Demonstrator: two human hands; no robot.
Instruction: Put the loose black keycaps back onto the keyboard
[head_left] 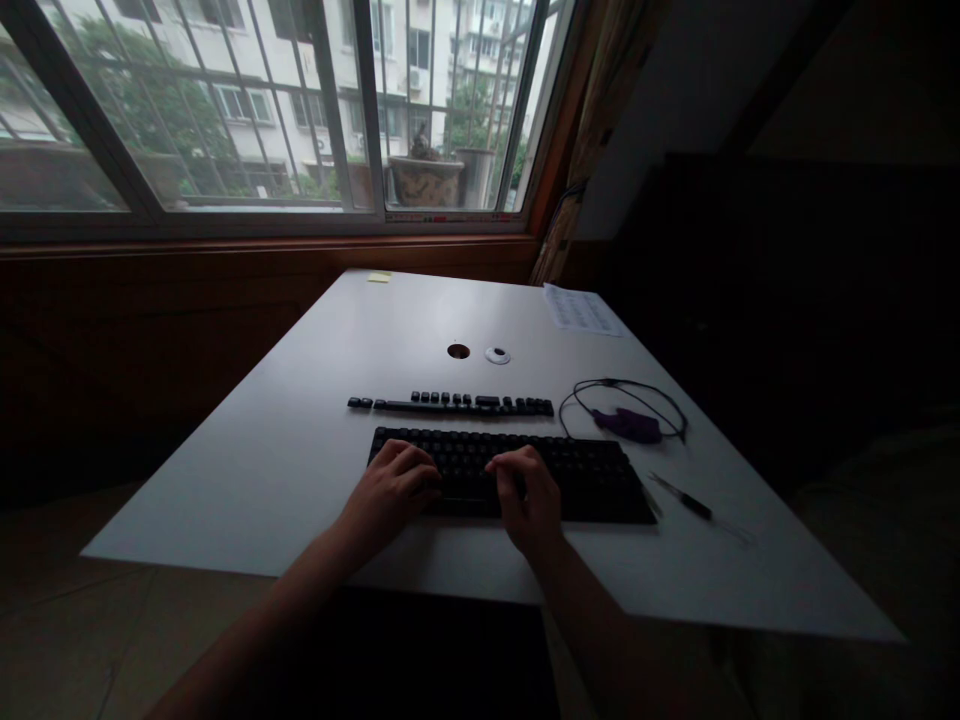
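Observation:
A black keyboard [592, 480] lies near the front of the white table. My left hand [401, 480] rests over its left end, palm down, with the fingers apart and curved onto the keys. Over the middle of the keyboard is my right hand [529, 490], its thumb and forefinger brought together in a pinch. Whatever may be between those fingertips is too small and dark to make out. Behind the keyboard, loose black keycaps [487, 401] stand in a row along a long dark strip [465, 408].
Right of the keyboard lies a wire-ended tool with a black handle [696, 506]. A coiled cable [679, 405] loops around a purple bundle [634, 425]. Farther back are a table hole [458, 352], a white round cover [498, 355], printed paper [581, 310] and yellow notes [379, 277].

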